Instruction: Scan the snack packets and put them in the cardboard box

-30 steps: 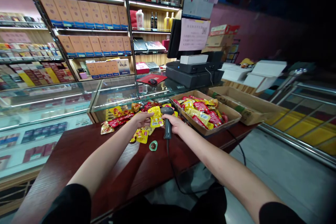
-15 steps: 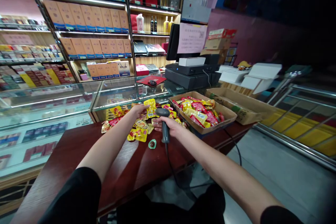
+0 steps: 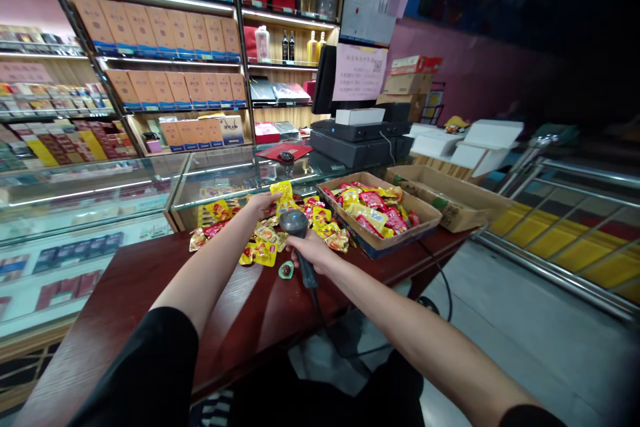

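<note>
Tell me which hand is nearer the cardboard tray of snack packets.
Right. The right hand, gripping the barcode scanner, sits just left of the cardboard tray; the left hand is farther left, reaching over the loose snack packets.

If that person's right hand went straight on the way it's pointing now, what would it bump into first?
Probably the loose yellow snack packets lying on the dark wooden counter, just ahead of the right hand, which grips a handheld barcode scanner. Depth is hard to judge, so it might pass slightly above them.
</note>
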Tool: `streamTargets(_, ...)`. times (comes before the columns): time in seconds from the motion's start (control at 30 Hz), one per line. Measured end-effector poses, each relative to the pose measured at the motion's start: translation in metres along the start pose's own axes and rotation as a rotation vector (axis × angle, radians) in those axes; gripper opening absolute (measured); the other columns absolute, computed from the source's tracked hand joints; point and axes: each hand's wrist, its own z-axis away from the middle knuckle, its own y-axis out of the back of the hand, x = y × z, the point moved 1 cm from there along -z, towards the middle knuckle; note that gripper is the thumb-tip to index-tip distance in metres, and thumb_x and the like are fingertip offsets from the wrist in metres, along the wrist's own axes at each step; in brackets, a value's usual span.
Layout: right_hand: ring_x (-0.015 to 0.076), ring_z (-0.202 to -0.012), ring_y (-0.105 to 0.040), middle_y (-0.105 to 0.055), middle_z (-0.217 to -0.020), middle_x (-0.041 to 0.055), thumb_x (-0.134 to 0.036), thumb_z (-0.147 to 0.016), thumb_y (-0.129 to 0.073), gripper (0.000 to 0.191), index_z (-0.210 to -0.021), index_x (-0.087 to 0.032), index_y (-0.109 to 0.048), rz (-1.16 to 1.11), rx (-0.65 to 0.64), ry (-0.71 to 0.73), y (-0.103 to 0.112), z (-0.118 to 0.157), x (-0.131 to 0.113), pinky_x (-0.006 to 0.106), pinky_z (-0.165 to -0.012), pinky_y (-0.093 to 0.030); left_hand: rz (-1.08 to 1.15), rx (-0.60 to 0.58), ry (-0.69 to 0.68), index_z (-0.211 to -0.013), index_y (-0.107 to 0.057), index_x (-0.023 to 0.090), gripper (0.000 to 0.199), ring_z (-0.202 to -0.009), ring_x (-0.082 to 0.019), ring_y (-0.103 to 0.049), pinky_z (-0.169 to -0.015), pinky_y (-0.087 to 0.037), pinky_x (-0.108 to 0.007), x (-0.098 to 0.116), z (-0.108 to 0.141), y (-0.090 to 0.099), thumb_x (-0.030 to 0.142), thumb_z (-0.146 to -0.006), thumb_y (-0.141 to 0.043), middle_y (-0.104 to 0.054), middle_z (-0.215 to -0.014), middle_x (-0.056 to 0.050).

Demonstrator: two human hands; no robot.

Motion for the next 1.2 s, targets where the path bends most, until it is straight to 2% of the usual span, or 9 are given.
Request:
streamTargets(0.17,0.0088,-0.035,-0.044,-0.050,-0.044,-0.0025,-0.014,-0.070,-0.061,0.016,-0.057,-0.018,-0.052,-0.020,0.000,0.001,-0.005,0.000,0.005,0.021,-0.031,-0.040,-0.059,0.029,0.000,-0.079,-0.056,0.019,0.039,-0.051,-0.008,-0.051,-0.053,-0.043,-0.021,-0.002,0.007,-0.002,0.028,-0.055,-0.085,-0.057,-0.060,0.004)
streamTargets(0.33,0.0091,-0.034,-0.043,-0.050,-0.044,-0.0025,-0.015,-0.070,-0.063,0.017,-0.058,-0.019,-0.052,-0.038,0.004,-0.007,-0.007,0.002,0.006,0.022,-0.031,-0.039,-0.073,0.040,0.008,-0.081,-0.056,0.019,0.035,-0.053,-0.009,-0.052,-0.055,-0.045,-0.023,-0.005,0.015,-0.003,0.022,-0.058,-0.083,-0.058,-0.061,0.003)
streamTargets(0.57,0.0091,-0.035,-0.043,-0.051,-0.046,-0.0028,-0.013,-0.069,-0.061,0.014,-0.059,-0.018,-0.052,-0.049,-0.002,0.009,-0.007,0.003,0.006,0.022,-0.031,-0.038,-0.081,0.062,0.021,-0.087,-0.055,0.019,0.042,-0.051,-0.008,-0.050,-0.055,-0.045,-0.023,-0.014,0.010,0.001,0.022,-0.056,-0.084,-0.057,-0.064,0.004)
streamTargets(0.77,0.0088,-0.036,-0.044,-0.052,-0.049,-0.0022,-0.014,-0.069,-0.060,0.015,-0.058,-0.018,-0.052,-0.070,0.000,-0.023,-0.005,0.001,0.010,0.022,-0.032,-0.038,-0.091,0.032,0.024,-0.079,-0.056,0.018,0.041,-0.050,-0.007,-0.048,-0.054,-0.044,-0.021,-0.018,0.011,0.000,0.026,-0.053,-0.086,-0.055,-0.059,0.005)
streamTargets(1.03,0.0081,-0.035,-0.044,-0.051,-0.047,-0.0033,-0.015,-0.068,-0.061,0.014,-0.058,-0.017,-0.052,-0.069,0.013,-0.038,-0.004,-0.001,0.012,0.021,-0.031,-0.038,-0.083,0.040,0.032,-0.086,-0.056,0.017,0.046,-0.051,-0.006,-0.048,-0.056,-0.044,-0.022,-0.022,0.015,-0.001,0.026,-0.052,-0.087,-0.057,-0.064,0.004)
streamTargets(1.2,0.0088,-0.035,-0.044,-0.050,-0.046,-0.0033,-0.013,-0.069,-0.059,0.013,-0.058,-0.016,-0.052,-0.079,0.030,-0.048,-0.003,0.000,0.011,0.022,-0.032,-0.039,-0.047,0.057,0.039,-0.098,-0.052,0.019,0.057,-0.055,-0.010,-0.054,-0.060,-0.047,-0.025,-0.024,0.015,-0.001,0.025,-0.053,-0.086,-0.059,-0.068,0.003)
